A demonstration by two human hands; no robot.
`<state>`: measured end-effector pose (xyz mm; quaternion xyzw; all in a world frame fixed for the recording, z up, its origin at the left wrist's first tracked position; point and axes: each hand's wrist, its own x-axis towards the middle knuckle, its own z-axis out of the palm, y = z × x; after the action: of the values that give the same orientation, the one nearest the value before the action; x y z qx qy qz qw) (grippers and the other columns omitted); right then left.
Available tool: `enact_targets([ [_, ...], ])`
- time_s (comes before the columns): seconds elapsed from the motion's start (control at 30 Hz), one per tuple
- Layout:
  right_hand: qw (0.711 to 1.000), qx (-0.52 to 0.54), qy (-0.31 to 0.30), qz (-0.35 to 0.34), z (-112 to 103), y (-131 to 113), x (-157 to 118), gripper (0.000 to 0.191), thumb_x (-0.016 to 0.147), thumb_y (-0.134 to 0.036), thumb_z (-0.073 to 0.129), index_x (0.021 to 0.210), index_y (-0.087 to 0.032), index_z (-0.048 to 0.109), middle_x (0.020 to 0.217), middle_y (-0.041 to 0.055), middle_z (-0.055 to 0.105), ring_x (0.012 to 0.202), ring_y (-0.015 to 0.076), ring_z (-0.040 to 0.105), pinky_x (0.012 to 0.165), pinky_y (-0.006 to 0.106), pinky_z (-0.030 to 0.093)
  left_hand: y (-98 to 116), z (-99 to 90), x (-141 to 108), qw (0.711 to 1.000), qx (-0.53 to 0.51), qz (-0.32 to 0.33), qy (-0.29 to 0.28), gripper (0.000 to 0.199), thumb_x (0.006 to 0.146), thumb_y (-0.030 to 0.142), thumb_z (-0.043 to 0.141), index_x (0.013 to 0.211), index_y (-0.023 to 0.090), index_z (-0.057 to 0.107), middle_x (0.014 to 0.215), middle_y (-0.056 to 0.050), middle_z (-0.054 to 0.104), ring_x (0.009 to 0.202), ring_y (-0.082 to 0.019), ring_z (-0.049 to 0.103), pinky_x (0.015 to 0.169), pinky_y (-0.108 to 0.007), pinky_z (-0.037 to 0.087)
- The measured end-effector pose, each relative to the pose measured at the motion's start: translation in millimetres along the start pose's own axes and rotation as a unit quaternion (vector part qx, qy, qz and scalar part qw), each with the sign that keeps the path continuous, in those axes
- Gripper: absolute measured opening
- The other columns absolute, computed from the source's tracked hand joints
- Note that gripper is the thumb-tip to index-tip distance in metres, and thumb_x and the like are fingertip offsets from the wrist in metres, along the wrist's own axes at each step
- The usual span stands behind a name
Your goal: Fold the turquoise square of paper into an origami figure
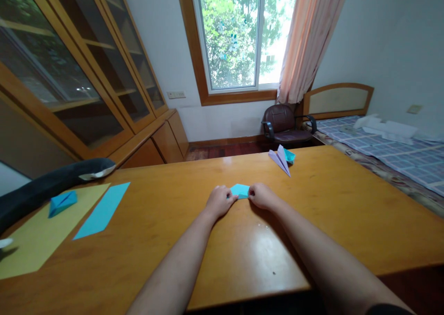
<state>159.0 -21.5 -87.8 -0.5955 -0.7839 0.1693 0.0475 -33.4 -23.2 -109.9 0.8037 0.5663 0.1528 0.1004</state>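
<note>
A small folded piece of light-blue paper (240, 191) lies on the wooden table (166, 241), between my two hands. My left hand (220, 200) is closed on its left edge, thumb pressing near the lower corner. At the right edge, my right hand (261, 196) pinches the paper with curled fingers. Parts of both paper edges are hidden under my fingers. Beyond my right hand, a lilac paper plane (280, 160) rests near the table's far edge, with a teal folded paper (289, 155) touching or partly behind it.
On the left lie a yellow sheet (45, 241), a blue folded paper piece (63, 203) on it, and a flat blue strip (104, 211). A dark, curved stuffed object (52, 183) borders them. Past the table are an office chair (282, 123), a bed (398, 144) and a glass-door cabinet (104, 70).
</note>
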Motion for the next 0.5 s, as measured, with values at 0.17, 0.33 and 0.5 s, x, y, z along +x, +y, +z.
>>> enact_targets([
  [0.17, 1.000, -0.019, -0.022, -0.010, -2, 1, 4, 0.025, 0.078, -0.020, 0.049, 0.087, -0.015, 0.072, 0.086, 0.0115, 0.071, 0.071, 0.0176, 0.063, 0.059, 0.023, 0.037, -8, 1.3, 1, 0.999, -0.029, 0.026, -0.006, 0.024, 0.079, 0.041, 0.058, 0.072, 0.018, 0.064, 0.080, -0.004, 0.062, 0.077, -0.017, 0.052, 0.068, -0.028, 0.036],
  [0.33, 0.997, -0.050, -0.048, -0.024, -6, 0, 6, 0.026, 0.079, -0.019, 0.048, 0.088, -0.014, 0.072, 0.088, 0.0129, 0.071, 0.072, 0.0178, 0.063, 0.059, 0.023, 0.037, -13, -0.9, 2, 0.998, -0.033, 0.045, -0.024, 0.020, 0.080, 0.035, 0.057, 0.072, 0.018, 0.063, 0.080, -0.004, 0.062, 0.077, -0.016, 0.052, 0.069, -0.027, 0.037],
  [0.5, 0.996, -0.047, -0.064, -0.040, -10, 1, 6, 0.026, 0.081, -0.022, 0.048, 0.086, -0.014, 0.072, 0.086, 0.0120, 0.071, 0.071, 0.0173, 0.063, 0.058, 0.022, 0.036, -16, -7.7, 3, 0.995, -0.030, 0.079, -0.057, 0.020, 0.083, 0.030, 0.051, 0.073, 0.018, 0.063, 0.082, -0.004, 0.060, 0.077, -0.015, 0.051, 0.069, -0.026, 0.038],
])
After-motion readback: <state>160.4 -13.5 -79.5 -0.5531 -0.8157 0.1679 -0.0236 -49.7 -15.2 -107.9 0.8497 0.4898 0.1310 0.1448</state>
